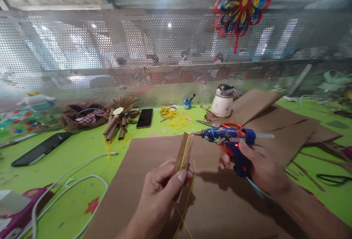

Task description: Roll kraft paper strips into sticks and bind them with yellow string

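Note:
My left hand [165,187] pinches a narrow folded strip of brown paper [182,155], thumb on top. Along the strip runs a yellow string [186,147], its loose ends trailing below over the paper. My right hand [261,165] is wrapped round the handle of a blue hot glue gun [228,136]. A red light glows on the gun's side, and a glue stick [265,136] sticks out at its back. The gun's nozzle points left, close to the strip's upper end; whether they touch I cannot tell. Beneath both hands lies a large brown paper sheet [132,180].
Scissors [209,123] lie behind the glue gun, near a white bottle [223,101] and brown paper sheets [264,118]. Yellow string [176,118], a phone [145,118] and a brown paper figure [117,118] stand farther back. A white cable [68,168] loops at left.

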Action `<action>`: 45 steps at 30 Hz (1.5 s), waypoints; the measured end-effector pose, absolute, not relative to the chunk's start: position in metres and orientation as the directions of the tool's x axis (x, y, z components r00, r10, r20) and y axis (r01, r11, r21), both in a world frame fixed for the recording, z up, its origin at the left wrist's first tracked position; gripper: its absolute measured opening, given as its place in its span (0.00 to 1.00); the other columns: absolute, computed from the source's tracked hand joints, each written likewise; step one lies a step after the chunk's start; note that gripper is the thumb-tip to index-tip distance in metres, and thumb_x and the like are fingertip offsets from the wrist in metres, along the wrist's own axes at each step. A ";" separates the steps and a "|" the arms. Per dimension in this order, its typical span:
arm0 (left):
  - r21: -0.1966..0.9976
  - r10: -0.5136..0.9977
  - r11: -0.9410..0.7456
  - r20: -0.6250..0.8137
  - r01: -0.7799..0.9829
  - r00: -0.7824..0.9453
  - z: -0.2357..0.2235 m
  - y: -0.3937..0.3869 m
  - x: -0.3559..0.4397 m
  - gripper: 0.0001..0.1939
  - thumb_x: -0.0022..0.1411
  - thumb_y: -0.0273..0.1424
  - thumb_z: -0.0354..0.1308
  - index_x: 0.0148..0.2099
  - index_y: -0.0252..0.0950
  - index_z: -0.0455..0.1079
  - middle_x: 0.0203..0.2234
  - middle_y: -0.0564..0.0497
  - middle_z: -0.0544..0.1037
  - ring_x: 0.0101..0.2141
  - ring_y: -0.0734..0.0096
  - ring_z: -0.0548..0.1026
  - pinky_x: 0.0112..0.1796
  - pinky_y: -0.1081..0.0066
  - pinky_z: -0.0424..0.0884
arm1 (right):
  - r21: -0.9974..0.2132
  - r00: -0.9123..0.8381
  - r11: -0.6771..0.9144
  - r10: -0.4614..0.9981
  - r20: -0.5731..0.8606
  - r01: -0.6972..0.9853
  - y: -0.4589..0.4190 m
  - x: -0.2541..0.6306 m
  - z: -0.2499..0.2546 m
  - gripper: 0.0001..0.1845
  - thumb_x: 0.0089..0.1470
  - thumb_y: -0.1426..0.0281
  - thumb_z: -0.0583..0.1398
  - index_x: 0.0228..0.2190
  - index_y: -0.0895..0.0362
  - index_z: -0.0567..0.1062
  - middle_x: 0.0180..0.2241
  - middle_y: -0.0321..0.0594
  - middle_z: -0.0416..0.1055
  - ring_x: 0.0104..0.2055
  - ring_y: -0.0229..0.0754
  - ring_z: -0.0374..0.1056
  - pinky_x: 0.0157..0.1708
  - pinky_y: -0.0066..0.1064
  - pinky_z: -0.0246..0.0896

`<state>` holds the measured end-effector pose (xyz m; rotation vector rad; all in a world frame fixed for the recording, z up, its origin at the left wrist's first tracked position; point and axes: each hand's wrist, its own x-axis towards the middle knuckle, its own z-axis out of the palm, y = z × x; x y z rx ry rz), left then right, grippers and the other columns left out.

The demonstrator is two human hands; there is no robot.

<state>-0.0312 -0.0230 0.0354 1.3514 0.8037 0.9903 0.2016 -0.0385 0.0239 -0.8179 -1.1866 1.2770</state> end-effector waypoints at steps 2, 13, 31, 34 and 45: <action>0.990 0.917 0.002 0.055 -0.143 0.394 0.036 -0.024 -0.030 0.12 0.56 0.36 0.58 0.29 0.32 0.74 0.31 0.47 0.71 0.27 0.70 0.71 0.27 0.70 0.72 | -0.949 -0.091 0.172 0.975 0.202 -0.264 -0.039 0.201 0.025 0.19 0.60 0.60 0.50 0.32 0.59 0.75 0.27 0.43 0.68 0.30 0.43 0.65 0.33 0.36 0.62; 0.996 0.913 -0.080 0.090 -0.042 0.397 0.035 -0.022 -0.033 0.11 0.57 0.35 0.56 0.30 0.33 0.73 0.30 0.47 0.72 0.31 0.69 0.70 0.30 0.73 0.70 | -0.974 -0.074 0.174 0.980 0.186 -0.148 -0.043 0.199 0.030 0.20 0.58 0.57 0.50 0.29 0.56 0.75 0.33 0.47 0.71 0.36 0.48 0.67 0.35 0.37 0.62; 0.995 0.904 -0.091 0.103 -0.048 0.415 0.036 -0.020 -0.034 0.11 0.58 0.35 0.56 0.30 0.33 0.74 0.31 0.47 0.73 0.30 0.69 0.70 0.30 0.71 0.71 | -0.975 -0.092 0.130 0.985 0.149 -0.182 -0.042 0.195 0.030 0.22 0.59 0.58 0.49 0.27 0.60 0.73 0.27 0.44 0.69 0.31 0.42 0.65 0.34 0.34 0.61; 0.993 0.905 -0.109 0.119 -0.047 0.408 0.038 -0.022 -0.033 0.11 0.58 0.34 0.56 0.29 0.32 0.74 0.31 0.47 0.72 0.31 0.68 0.71 0.30 0.71 0.71 | -0.972 -0.068 0.136 0.986 0.151 -0.190 -0.042 0.194 0.031 0.22 0.60 0.58 0.49 0.27 0.60 0.73 0.29 0.45 0.70 0.32 0.43 0.66 0.34 0.34 0.61; 0.992 0.918 -0.118 0.128 -0.049 0.374 0.040 -0.018 -0.034 0.11 0.59 0.32 0.55 0.30 0.33 0.75 0.29 0.47 0.74 0.33 0.68 0.70 0.36 0.71 0.65 | -0.969 -0.196 0.069 0.974 0.117 -0.236 -0.043 0.196 0.018 0.22 0.60 0.58 0.49 0.29 0.59 0.74 0.26 0.43 0.68 0.30 0.43 0.65 0.33 0.37 0.60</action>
